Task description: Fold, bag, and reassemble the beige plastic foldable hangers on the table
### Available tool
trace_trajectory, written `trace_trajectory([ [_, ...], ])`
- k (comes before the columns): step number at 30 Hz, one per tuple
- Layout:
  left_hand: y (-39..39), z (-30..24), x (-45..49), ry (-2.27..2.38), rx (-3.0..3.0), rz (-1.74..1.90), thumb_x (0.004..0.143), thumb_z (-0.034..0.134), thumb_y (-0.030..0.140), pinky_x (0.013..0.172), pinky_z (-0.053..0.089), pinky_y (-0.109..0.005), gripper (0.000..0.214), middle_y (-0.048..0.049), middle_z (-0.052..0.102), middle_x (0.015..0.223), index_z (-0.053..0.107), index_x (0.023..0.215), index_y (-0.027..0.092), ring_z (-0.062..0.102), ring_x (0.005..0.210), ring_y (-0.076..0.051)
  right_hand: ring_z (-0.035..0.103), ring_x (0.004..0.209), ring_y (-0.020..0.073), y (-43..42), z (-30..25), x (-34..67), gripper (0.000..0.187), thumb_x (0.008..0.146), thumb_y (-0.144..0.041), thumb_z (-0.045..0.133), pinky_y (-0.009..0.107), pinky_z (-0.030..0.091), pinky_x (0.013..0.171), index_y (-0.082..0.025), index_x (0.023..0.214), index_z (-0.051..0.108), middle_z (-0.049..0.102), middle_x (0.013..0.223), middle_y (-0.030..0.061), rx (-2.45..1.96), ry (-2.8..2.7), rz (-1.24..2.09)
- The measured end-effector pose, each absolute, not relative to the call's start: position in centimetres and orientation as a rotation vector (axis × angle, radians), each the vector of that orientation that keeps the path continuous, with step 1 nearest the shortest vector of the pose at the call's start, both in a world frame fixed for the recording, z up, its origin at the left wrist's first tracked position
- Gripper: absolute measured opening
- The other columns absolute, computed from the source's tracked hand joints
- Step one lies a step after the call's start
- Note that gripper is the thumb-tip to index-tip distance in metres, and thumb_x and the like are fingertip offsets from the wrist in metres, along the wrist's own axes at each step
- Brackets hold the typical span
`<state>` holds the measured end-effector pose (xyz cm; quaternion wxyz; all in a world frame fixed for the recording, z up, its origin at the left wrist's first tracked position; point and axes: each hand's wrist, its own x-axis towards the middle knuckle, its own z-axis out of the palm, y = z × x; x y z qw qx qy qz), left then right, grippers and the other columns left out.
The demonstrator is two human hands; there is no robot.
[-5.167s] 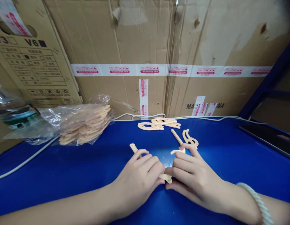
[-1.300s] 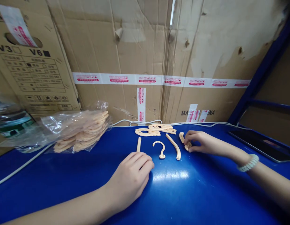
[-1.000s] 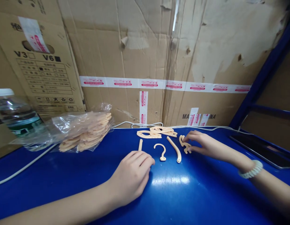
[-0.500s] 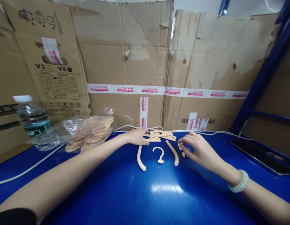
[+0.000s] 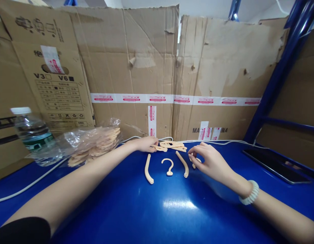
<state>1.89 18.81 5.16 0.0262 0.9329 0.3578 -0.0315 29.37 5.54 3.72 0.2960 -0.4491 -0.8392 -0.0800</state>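
Three loose beige plastic pieces lie in a row on the blue table (image 5: 172, 213): a curved arm (image 5: 147, 169), a hook shaped like a question mark (image 5: 168, 165) and a second curved arm (image 5: 183, 164). My left hand (image 5: 145, 143) reaches far forward and closes its fingers on a piece from the small beige pile (image 5: 172, 145) by the cardboard. My right hand (image 5: 210, 162) rests right of the row, its thumb and fingers pinching a small beige piece (image 5: 192, 160).
A clear bag of beige pieces (image 5: 93, 145) and a water bottle (image 5: 32, 134) stand at the left. Cardboard boxes (image 5: 151, 74) wall the back. A white cable (image 5: 27, 184) runs along the table. A dark tablet (image 5: 276, 161) lies at the right by a blue rack post (image 5: 278, 67).
My left hand left the near table and reached out to the pile at the back. The left curved arm now lies uncovered. My right hand stayed by the small piece. The view tilted up.
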Motion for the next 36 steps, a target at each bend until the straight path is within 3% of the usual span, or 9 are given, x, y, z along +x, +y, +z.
trace_trajectory([
  [8,16.9,6.0,-0.1,0.974,2.955,0.197,0.093,0.063,0.028,0.084,0.055,-0.043,0.025,-0.0082,0.064,0.114,0.061,0.114,0.015,0.064,0.098,-0.023,0.056,0.071,0.0193,5.1,3.5,28.7,0.016,0.089,-0.028,0.052,0.033,0.041,0.064,-0.019,0.088,0.065,0.065,0.074,0.0043,-1.197,-2.146,0.084],
  [10,14.3,6.5,-0.1,0.875,2.989,0.356,0.087,0.066,0.020,0.090,0.051,-0.040,0.016,-0.0080,0.064,0.107,0.062,0.102,0.017,0.060,0.102,-0.024,0.056,0.064,0.0162,4.6,3.4,27.9,0.021,0.087,-0.035,0.057,0.030,0.042,0.060,-0.018,0.098,0.062,0.064,0.074,0.0026,-1.187,-2.002,0.412],
  [13,8.9,6.4,0.4,0.779,2.998,0.555,0.083,0.061,0.010,0.095,0.047,-0.036,0.020,-0.0077,0.060,0.115,0.058,0.102,0.019,0.055,0.110,-0.023,0.056,0.056,0.0121,3.3,3.0,26.1,0.043,0.084,-0.051,0.061,0.025,0.039,0.051,-0.018,0.111,0.054,0.065,0.081,0.0024,-1.124,-1.685,1.125],
  [17,2.3,4.1,0.6,0.668,3.022,0.890,0.086,0.056,0.006,0.092,0.045,-0.038,0.022,-0.0089,0.059,0.120,0.059,0.103,0.019,0.055,0.101,-0.022,0.056,0.051,0.0088,0.9,2.1,23.7,0.050,0.085,-0.064,0.056,0.019,0.034,0.044,-0.016,0.099,0.056,0.065,0.079,0.0040,-0.959,-1.413,1.862],
  [21,-0.5,1.5,-0.1,0.686,2.886,1.029,0.091,0.061,0.012,0.090,0.046,-0.033,0.028,-0.0095,0.059,0.121,0.056,0.117,0.020,0.054,0.102,-0.021,0.047,0.047,0.0050,-0.5,1.3,22.6,0.046,0.086,-0.059,0.062,0.017,0.035,0.045,-0.014,0.097,0.060,0.056,0.066,-0.0023,-0.895,-1.625,1.787],
  [25,-0.5,0.1,-0.6,0.841,2.661,1.127,0.082,0.076,0.033,0.094,0.047,-0.035,0.055,-0.0102,0.059,0.124,0.052,0.130,0.022,0.056,0.109,-0.024,0.046,0.056,0.0071,-0.9,1.2,22.5,0.043,0.092,-0.055,0.055,0.019,0.039,0.052,-0.014,0.098,0.064,0.055,0.070,-0.0012,-0.883,-1.782,1.640],
  [29,-0.3,-0.2,-0.3,0.910,2.368,1.084,0.081,0.078,0.024,0.073,0.050,-0.022,0.032,0.0013,0.069,0.090,0.063,0.109,0.023,0.065,0.079,-0.014,0.047,0.057,0.0078,-0.7,1.0,22.5,0.042,0.095,-0.053,0.051,0.021,0.035,0.052,-0.014,0.104,0.064,0.056,0.074,0.0000,-0.881,-1.774,1.637],
  [32,-0.5,-0.1,-0.2,0.960,2.263,1.067,0.088,0.068,0.019,0.068,0.047,-0.020,0.009,0.0028,0.070,0.085,0.067,0.096,0.022,0.064,0.073,-0.012,0.051,0.056,0.0093,-0.5,0.7,22.6,0.048,0.096,-0.058,0.045,0.022,0.034,0.050,-0.013,0.099,0.063,0.060,0.075,0.0033,-0.832,-1.646,1.725],
  [36,-0.7,0.3,-0.3,0.984,2.163,0.999,0.098,0.048,0.025,0.065,0.046,-0.022,0.022,0.0010,0.069,0.080,0.067,0.088,0.021,0.063,0.069,-0.013,0.054,0.061,0.0112,-0.4,0.7,22.6,0.049,0.092,-0.061,0.050,0.024,0.038,0.054,-0.014,0.096,0.063,0.063,0.079,0.0062,-0.860,-1.639,1.726],
])
